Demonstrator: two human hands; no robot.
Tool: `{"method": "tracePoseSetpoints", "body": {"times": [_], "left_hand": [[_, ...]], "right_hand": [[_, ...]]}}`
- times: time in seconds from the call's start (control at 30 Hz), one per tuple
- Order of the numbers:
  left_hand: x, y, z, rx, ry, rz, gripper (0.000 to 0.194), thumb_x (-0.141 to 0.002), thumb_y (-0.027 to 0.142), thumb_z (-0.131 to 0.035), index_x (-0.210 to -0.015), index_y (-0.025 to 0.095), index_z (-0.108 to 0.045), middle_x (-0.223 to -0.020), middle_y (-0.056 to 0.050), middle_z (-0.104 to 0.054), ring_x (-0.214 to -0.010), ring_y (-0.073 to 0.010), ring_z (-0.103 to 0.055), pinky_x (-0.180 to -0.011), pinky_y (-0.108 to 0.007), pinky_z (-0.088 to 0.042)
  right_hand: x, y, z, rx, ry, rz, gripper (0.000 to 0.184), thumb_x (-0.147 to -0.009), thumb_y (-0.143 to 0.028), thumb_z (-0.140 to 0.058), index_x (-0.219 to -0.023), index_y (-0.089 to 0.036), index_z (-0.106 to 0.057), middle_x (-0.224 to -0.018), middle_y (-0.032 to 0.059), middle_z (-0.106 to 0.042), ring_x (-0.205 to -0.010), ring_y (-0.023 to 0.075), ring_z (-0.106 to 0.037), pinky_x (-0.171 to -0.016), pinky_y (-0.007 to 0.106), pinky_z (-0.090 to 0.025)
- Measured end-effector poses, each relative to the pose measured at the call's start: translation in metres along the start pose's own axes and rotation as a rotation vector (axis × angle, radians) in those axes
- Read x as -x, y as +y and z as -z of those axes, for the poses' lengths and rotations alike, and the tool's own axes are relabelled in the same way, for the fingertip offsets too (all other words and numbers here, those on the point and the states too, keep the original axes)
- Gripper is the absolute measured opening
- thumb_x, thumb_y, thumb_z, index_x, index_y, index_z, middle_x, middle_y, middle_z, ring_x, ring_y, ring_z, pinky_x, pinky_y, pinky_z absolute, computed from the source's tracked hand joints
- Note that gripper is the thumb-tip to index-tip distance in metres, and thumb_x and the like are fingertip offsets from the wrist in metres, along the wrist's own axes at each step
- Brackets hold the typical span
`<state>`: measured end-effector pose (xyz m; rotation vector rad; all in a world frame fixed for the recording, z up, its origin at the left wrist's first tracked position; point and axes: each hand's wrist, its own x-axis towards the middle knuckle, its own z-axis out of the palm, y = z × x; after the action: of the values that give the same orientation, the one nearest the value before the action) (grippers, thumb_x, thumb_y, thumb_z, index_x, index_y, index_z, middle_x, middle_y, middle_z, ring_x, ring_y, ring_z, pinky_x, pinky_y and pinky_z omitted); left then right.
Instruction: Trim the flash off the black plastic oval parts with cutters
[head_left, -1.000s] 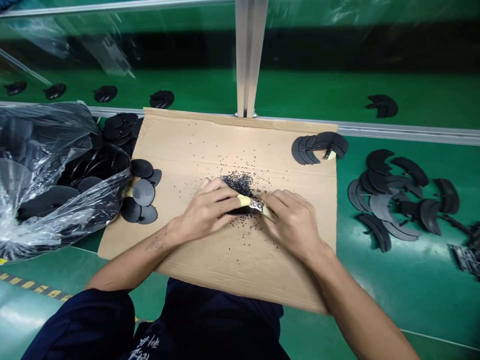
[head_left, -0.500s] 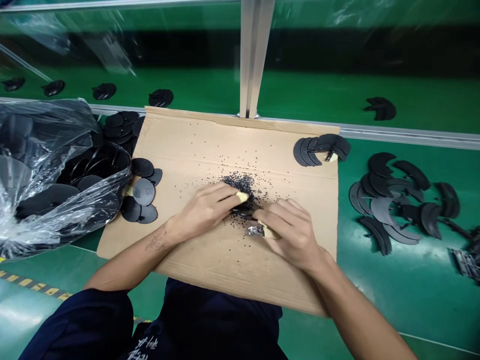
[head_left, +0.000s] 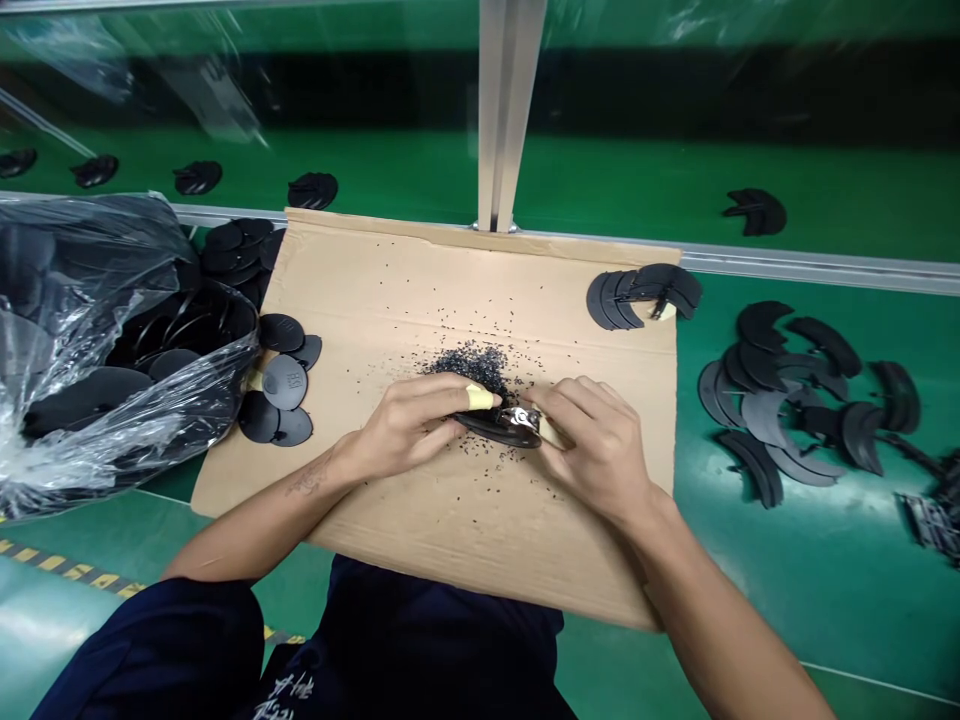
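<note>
Left hand (head_left: 409,425) closed on black plastic piece (head_left: 487,428), long axis crosswise toward right hand (head_left: 592,445), which apparently grips small nippers (head_left: 525,424) at piece's far end.

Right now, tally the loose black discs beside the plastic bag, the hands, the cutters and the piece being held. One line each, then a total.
Black discs: 5
Hands, left hand and right hand: 2
Small cutters: 1
Curved black piece: 1
Total: 9
</note>
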<state>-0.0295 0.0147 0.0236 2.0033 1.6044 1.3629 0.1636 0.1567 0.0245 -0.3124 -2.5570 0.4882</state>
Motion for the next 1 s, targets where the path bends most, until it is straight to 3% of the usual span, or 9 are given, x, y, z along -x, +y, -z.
{"method": "tracePoseSetpoints", "body": {"times": [0.43,0.6,0.7,0.83,0.9,1.0], "left_hand": [[0.0032,0.0009,-0.0029,0.024,0.012,0.0,0.032,-0.091,0.008,-0.062,-0.121,0.019,-0.066,-0.105,-0.008,-0.075,-0.097,-0.0153,-0.072,-0.08,-0.028,-0.062],[0.0009,0.0037,-0.0032,0.05,0.019,-0.017,0.037,-0.09,0.002,-0.06,-0.122,0.019,-0.066,-0.105,-0.008,-0.074,-0.096,-0.0152,-0.071,-0.078,-0.027,-0.061],[-0.0027,0.0076,-0.0024,0.005,0.013,-0.052,0.033,-0.091,0.006,-0.06,-0.121,0.018,-0.066,-0.102,-0.008,-0.072,-0.091,-0.0149,-0.07,-0.074,-0.027,-0.059],[-0.0033,0.0082,-0.0026,-0.135,-0.093,-0.073,0.026,-0.091,0.012,-0.063,-0.116,0.016,-0.066,-0.098,-0.008,-0.07,-0.087,-0.0166,-0.065,-0.072,-0.031,-0.056],[-0.0024,0.0066,-0.0028,-0.196,-0.116,-0.066,0.025,-0.09,0.012,-0.063,-0.114,0.016,-0.066,-0.097,-0.008,-0.069,-0.085,-0.0173,-0.063,-0.071,-0.031,-0.055],[-0.0025,0.0046,-0.0024,-0.198,-0.049,-0.036,0.025,-0.09,0.013,-0.064,-0.115,0.017,-0.065,-0.094,-0.006,-0.068,-0.083,-0.0162,-0.062,-0.069,-0.03,-0.054]], "right_hand": [[0.0019,-0.0076,0.0051,0.195,0.004,0.03,0.026,-0.088,-0.005,-0.047,-0.094,-0.017,-0.069,-0.07,0.0017,-0.066,-0.064,0.015,-0.056,-0.061,0.03,-0.041],[0.0041,-0.0053,0.0045,0.068,-0.034,-0.025,0.022,-0.091,-0.01,-0.047,-0.09,-0.018,-0.067,-0.073,0.0016,-0.067,-0.063,0.0139,-0.056,-0.058,0.028,-0.039],[0.0007,-0.0027,0.0048,0.156,-0.011,-0.06,0.02,-0.092,-0.01,-0.048,-0.092,-0.018,-0.067,-0.072,0.0023,-0.065,-0.063,0.0146,-0.052,-0.059,0.029,-0.036],[-0.004,-0.004,0.0037,0.328,-0.043,0.028,0.024,-0.09,-0.003,-0.048,-0.096,-0.017,-0.066,-0.073,0.0041,-0.066,-0.07,0.018,-0.049,-0.062,0.033,-0.03],[-0.0044,-0.0038,0.0032,0.323,-0.058,0.043,0.028,-0.089,-0.001,-0.048,-0.101,-0.018,-0.066,-0.076,0.0043,-0.067,-0.073,0.0189,-0.049,-0.064,0.034,-0.029],[-0.004,0.0012,0.0052,0.23,-0.04,-0.027,0.025,-0.089,-0.004,-0.051,-0.103,-0.018,-0.066,-0.08,0.005,-0.068,-0.075,0.0195,-0.051,-0.065,0.034,-0.03]]}}
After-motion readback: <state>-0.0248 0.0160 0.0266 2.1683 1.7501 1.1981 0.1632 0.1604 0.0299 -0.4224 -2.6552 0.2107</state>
